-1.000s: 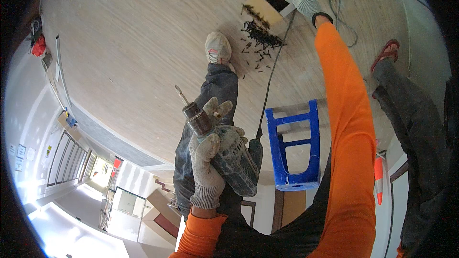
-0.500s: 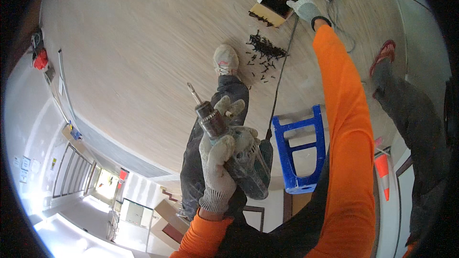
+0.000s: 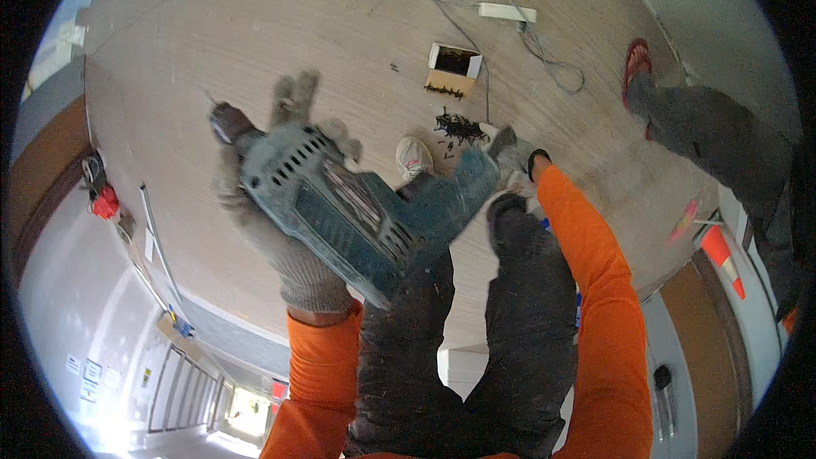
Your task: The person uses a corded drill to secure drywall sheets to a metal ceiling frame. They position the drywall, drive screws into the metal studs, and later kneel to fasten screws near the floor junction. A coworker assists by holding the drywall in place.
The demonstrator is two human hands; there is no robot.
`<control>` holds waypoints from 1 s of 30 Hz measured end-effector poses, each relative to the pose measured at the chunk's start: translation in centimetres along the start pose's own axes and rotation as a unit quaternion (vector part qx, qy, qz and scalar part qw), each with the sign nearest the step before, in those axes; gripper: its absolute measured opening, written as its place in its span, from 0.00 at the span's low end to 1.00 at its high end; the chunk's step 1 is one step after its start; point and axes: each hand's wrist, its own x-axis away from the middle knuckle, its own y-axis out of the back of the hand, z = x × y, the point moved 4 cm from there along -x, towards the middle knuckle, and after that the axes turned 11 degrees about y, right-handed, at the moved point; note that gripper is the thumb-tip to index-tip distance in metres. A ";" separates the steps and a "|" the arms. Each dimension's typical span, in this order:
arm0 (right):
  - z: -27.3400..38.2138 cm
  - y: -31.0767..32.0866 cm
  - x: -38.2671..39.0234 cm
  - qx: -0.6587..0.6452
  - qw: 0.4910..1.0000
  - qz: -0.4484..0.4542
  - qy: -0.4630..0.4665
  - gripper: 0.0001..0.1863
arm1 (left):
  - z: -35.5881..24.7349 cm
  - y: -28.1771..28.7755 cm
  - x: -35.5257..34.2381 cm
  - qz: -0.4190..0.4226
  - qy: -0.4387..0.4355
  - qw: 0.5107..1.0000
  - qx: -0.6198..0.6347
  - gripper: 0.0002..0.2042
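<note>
A teal power drill [image 3: 357, 204] fills the middle of the view, its chuck and bit toward the upper left. My left hand [image 3: 276, 246], in a whitish knit glove, is closed around its front body from beneath, with some fingers sticking out past the far side. My right hand [image 3: 515, 158], gloved too, is at the end of the drill's handle, which partly covers it. Its fingers look bent, but what they hold is hidden. Beyond the handle lies a pile of dark screws [image 3: 460, 126] on the floor. An open carton [image 3: 454, 83] of screws stands behind the pile.
A white power strip [image 3: 507, 13] with a looping grey cord [image 3: 557, 72] lies at the back. Another person's leg [image 3: 714, 110] is at right, near an orange cone [image 3: 722, 255]. A blue stool is mostly hidden behind my right leg. Metal strips [image 3: 160, 238] lie along the left wall.
My right hand has left the screw carton and come back beside the drill handle. My left hand has raised the drill, now larger in view and further left. The view has shifted.
</note>
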 end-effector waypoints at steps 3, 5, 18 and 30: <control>1.1 6.6 -1.7 0.171 0.972 -0.117 0.106 0.18 | -3.6 -3.7 -2.2 0.067 -0.026 0.995 -0.076 0.35; 7.5 10.8 -2.3 0.081 0.919 -0.360 0.137 0.08 | -5.8 -4.6 -3.6 0.086 -0.115 0.974 -0.176 0.33; 9.5 13.8 -7.2 0.283 0.836 -0.210 0.422 0.19 | -6.0 20.5 -29.9 -0.096 -0.181 0.952 -0.228 0.25; -7.4 7.8 -9.3 0.392 0.790 -0.092 0.463 0.16 | -4.8 37.2 -37.3 0.128 -0.084 0.953 -0.260 0.27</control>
